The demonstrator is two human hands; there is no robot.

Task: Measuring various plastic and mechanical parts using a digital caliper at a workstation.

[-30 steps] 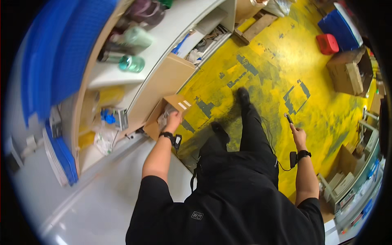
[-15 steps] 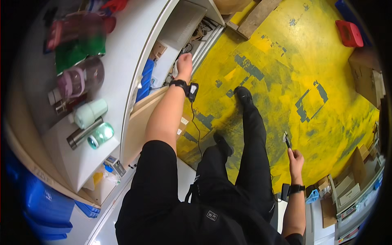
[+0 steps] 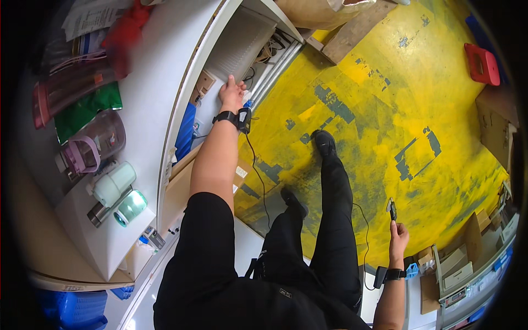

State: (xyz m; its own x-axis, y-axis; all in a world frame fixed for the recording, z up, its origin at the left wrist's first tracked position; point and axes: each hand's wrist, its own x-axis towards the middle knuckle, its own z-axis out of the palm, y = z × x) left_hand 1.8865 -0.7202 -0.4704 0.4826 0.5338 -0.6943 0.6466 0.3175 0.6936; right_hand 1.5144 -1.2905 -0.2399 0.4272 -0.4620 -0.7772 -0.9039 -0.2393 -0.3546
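Note:
My left hand (image 3: 233, 94) reaches into an open white cabinet compartment (image 3: 268, 82), its fingers apart and nothing visible in them. It is in front of a translucent ribbed panel (image 3: 240, 47), beside a small brown box (image 3: 205, 82) and several tangled cables (image 3: 268, 52). Whether the fingertips touch the panel I cannot tell. Low on the right, my right hand (image 3: 399, 239) is closed on a small black-handled tool (image 3: 392, 213) with a pale metal end, held upright above the yellow floor; its exact kind is not clear.
On the white tabletop (image 3: 159, 71) at left stand a pink-handled jug (image 3: 102, 137), a pale green cup (image 3: 114, 183) and a green bottle (image 3: 131, 208). A red plastic stool (image 3: 482, 64) and cardboard boxes (image 3: 495, 124) line the right. A thin cable (image 3: 258, 176) hangs from my left wrist device.
My left hand has moved left and slightly lower, and its fingers have opened from a closed shape. My right hand has dropped a little, still holding the tool. The view has shifted slightly.

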